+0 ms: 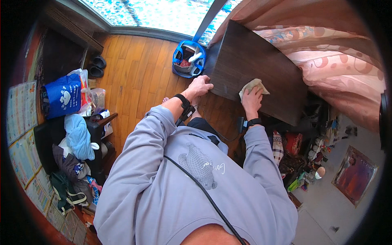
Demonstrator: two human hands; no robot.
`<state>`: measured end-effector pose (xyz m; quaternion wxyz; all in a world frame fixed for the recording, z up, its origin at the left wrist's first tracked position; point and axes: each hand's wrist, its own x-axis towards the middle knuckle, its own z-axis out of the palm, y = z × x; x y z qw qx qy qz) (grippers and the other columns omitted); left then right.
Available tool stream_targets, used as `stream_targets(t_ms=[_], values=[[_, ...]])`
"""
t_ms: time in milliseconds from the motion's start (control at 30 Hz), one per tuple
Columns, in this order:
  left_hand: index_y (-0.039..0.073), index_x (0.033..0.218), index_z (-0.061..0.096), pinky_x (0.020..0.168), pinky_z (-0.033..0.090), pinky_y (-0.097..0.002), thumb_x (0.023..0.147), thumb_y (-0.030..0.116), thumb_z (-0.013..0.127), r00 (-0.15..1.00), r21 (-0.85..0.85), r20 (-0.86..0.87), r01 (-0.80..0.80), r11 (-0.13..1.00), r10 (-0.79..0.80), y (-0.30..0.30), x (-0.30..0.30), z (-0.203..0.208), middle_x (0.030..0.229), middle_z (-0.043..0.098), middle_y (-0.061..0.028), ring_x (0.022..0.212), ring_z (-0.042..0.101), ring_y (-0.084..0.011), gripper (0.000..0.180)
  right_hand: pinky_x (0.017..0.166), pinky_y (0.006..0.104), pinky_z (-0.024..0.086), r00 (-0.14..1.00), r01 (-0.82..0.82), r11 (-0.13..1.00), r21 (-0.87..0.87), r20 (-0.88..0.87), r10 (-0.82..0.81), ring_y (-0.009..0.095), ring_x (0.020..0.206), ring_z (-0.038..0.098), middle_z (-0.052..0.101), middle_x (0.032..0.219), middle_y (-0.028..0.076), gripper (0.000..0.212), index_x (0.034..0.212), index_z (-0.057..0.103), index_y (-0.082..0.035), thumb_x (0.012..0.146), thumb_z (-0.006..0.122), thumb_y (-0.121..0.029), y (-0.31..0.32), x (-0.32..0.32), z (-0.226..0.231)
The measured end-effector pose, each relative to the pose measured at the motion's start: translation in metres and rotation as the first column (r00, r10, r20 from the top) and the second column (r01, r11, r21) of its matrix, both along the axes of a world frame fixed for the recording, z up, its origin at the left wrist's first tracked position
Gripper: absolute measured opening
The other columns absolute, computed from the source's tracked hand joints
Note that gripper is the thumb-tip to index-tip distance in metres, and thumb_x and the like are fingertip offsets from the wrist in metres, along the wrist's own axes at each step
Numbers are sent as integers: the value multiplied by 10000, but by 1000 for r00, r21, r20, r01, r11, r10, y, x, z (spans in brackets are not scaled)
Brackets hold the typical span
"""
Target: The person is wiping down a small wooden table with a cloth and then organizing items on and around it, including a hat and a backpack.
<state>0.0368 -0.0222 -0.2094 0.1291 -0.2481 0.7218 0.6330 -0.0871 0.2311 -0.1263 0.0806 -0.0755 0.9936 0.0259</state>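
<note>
A dark brown wooden table (245, 53) stands ahead of me, to the right of the middle. My right hand (253, 100) presses a folded beige cloth (255, 84) onto its top, near the front edge. The fingers lie over the cloth and cover part of it. At the table's near left corner, my left hand (199, 87) has bent fingers against the edge, and the far side of its grip is hidden. Black bands sit on both wrists.
A blue bag (189, 59) with things inside stands on the wooden floor (136, 73), beside the table's left side. Pink curtains (326, 61) hang along the right. On the left are a blue shopping bag (63, 96) and a chair heaped with clothes (79, 136).
</note>
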Motion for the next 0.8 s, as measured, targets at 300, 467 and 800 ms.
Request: stream_targets(t_ms=[300,467,800], values=[[-24,1330,720,1068,559,-463,901,379,740,998,-46,10,67,997,-67,1,-2,10,1290,749,-274,1243,711,-408,589,1182,628,444,931,-366,930,-24,-16,365,547,1518,409,390,1682,320,736,1636,459,-83,928,647,-159,-35,68,-12],[-39,1322,724,996,589,-435,890,344,779,997,49,73,-2,999,-2,3,-2,23,1206,786,-242,1147,758,-339,580,1207,625,406,826,-562,819,-116,-143,546,531,1531,395,359,1710,295,726,1609,524,-96,894,647,-64,-33,84,-10],[63,1568,490,1146,471,-543,901,152,793,998,-676,-56,-20,736,-25,72,-3,78,1617,452,-272,1414,541,-459,738,1246,628,336,917,-395,880,-264,-176,359,533,1532,389,390,1690,290,713,1581,552,-104,877,643,-48,134,19,-17]])
